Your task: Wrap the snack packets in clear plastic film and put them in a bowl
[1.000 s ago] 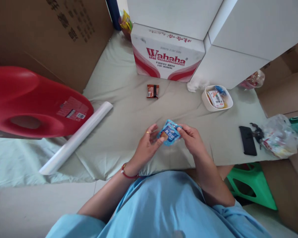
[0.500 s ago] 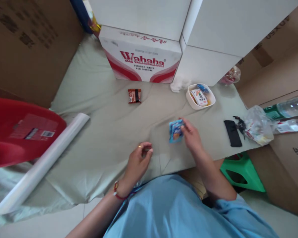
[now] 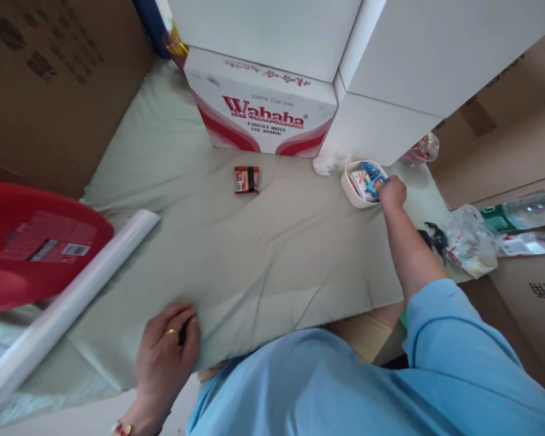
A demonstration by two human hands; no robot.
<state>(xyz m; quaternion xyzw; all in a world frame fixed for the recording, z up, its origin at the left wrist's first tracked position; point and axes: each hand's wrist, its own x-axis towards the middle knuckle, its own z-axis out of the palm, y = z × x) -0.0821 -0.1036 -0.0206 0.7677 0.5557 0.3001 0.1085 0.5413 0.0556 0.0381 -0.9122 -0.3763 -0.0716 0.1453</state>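
Note:
My right hand is at the right rim of a white plastic bowl. Its fingers pinch a small blue snack packet, held over the packets inside. A white packet with orange print and another blue wrapper lie in the bowl. My left hand, wearing a ring, rests near the front edge of the cloth-covered table. Its fingers are loosely curled with nothing visible in them. A reddish-brown snack packet lies on the cloth, away from both hands.
A Wahaba-style white and red carton marked Wahaha stands at the back. Left are a red plastic object and a white roll. Right are a clear plastic bag, bottles and crumpled white tissue.
My right hand has carried the blue snack packet away from me and rightward to the bowl. My left hand has moved left and nearer to me.

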